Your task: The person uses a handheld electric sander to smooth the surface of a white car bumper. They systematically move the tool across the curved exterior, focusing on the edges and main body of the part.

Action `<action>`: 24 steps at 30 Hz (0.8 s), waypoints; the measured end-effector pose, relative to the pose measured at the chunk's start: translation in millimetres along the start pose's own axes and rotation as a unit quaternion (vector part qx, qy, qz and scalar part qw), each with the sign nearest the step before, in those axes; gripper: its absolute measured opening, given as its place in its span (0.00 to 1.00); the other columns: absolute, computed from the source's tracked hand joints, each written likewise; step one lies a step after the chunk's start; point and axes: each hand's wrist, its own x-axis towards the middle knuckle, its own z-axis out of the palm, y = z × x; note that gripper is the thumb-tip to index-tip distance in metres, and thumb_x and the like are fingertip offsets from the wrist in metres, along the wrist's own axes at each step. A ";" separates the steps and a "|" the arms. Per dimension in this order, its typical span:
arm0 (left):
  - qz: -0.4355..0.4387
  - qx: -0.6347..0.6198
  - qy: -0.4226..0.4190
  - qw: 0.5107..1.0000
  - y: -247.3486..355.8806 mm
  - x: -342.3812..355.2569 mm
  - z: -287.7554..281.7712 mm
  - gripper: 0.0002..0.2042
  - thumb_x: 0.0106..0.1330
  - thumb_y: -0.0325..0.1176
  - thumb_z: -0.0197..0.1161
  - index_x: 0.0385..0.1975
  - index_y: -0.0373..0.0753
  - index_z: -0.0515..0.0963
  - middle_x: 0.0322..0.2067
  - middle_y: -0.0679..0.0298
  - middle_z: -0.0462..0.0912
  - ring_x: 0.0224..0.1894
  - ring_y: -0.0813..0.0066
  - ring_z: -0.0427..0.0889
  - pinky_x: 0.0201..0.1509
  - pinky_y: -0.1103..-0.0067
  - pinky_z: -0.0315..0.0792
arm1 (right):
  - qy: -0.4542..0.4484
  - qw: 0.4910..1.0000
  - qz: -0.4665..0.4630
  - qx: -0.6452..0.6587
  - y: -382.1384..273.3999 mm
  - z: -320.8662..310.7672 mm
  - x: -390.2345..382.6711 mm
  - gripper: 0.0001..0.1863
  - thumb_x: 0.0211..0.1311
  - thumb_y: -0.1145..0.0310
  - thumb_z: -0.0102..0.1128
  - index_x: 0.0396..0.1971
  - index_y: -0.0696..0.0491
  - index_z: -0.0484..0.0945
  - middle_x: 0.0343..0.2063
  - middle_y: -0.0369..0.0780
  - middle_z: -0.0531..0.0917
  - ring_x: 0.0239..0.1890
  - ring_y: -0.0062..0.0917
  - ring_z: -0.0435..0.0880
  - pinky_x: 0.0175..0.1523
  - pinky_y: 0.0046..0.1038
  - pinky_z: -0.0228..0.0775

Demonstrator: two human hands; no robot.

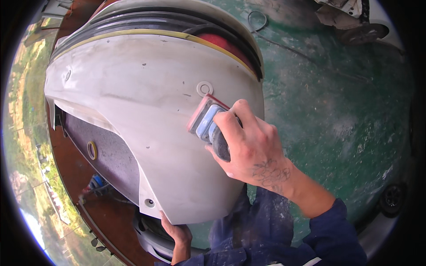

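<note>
A large car bumper (155,111) with a pale grey-white, patchy matt surface and a few small dark chips fills the middle. My right hand (253,146) is wrapped round a blue and black sanding block (207,122) with a reddish sanding sheet at its edge. The block lies against the bumper's right part, just below a raised round ring (204,88). At the lower corner of the bumper, my left hand (178,235) grips the edge by a small hole. Its other fingers are partly hidden beneath the panel.
A roll of masking tape (92,150) lies on a grey speckled surface beside the bumper's cut-out. Yellow tape (177,34) borders the dark trim. A blue tool (96,181) sits at lower left. A cable (284,45) crosses the green floor (337,119); a wheel (392,198) stands right.
</note>
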 end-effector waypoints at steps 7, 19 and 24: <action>0.003 -0.006 0.018 1.000 -5.6 -1.2 0.0 0.28 0.86 0.54 0.41 0.68 0.36 0.71 0.61 0.60 0.79 0.62 0.66 0.78 0.68 0.67 0.70 | -0.021 0.999 -0.013 0.027 54.7 -13.6 -47.8 0.31 0.44 0.69 0.84 0.46 0.53 0.71 0.40 0.44 0.75 0.33 0.41 0.86 0.35 0.38 0.82; 0.005 -0.042 0.044 0.998 -9.5 1.0 10.4 0.29 0.84 0.56 0.41 0.66 0.37 0.72 0.58 0.61 0.81 0.60 0.66 0.79 0.68 0.68 0.70 | -0.078 0.986 -0.140 -0.036 19.8 -20.7 32.2 0.23 0.50 0.71 0.75 0.45 0.52 0.73 0.40 0.44 0.77 0.29 0.35 0.87 0.31 0.35 0.82; 0.019 -0.071 0.025 0.997 -18.9 5.4 12.3 0.29 0.83 0.57 0.42 0.64 0.37 0.73 0.56 0.61 0.82 0.58 0.66 0.79 0.65 0.68 0.71 | -0.070 0.991 -0.111 -0.003 65.3 -22.9 -22.9 0.27 0.45 0.69 0.81 0.43 0.51 0.72 0.39 0.44 0.76 0.31 0.36 0.86 0.31 0.35 0.81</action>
